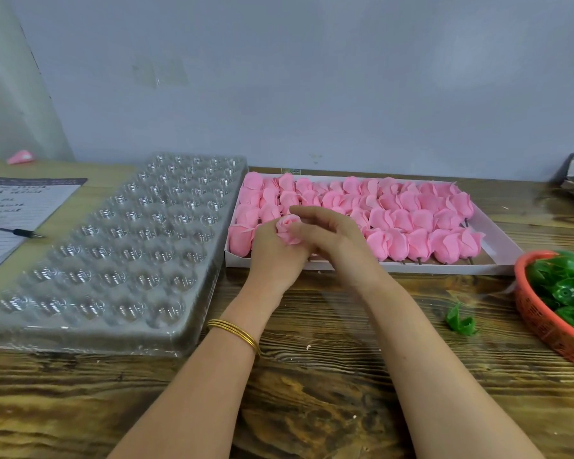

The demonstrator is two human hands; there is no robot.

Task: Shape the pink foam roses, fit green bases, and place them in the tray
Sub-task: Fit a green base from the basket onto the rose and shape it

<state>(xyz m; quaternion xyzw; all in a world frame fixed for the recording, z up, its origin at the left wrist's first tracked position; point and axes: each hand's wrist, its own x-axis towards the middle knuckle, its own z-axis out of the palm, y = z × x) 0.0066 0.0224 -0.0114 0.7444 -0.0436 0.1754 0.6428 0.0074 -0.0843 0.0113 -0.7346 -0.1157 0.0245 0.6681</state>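
The wooden bench [312,385] carries a clear plastic tray [130,246] at the left, a flat box [501,236] of pink roses [411,220] just beside it, and a red basket [531,316] of green bases [564,286] at the right edge. Both forearms reach forward and meet at the box's near rim. The left hand [272,253] grips one rose [289,230] from below, bud upward, while the right hand [332,240] curls its fingers round the petals.

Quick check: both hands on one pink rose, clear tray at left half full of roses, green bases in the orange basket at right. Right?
Wrong on the tray: the head view shows the clear tray with no rose in any visible cell. The rest stands: left hand and right hand hold one pink rose, and green bases sit in the orange basket at right.
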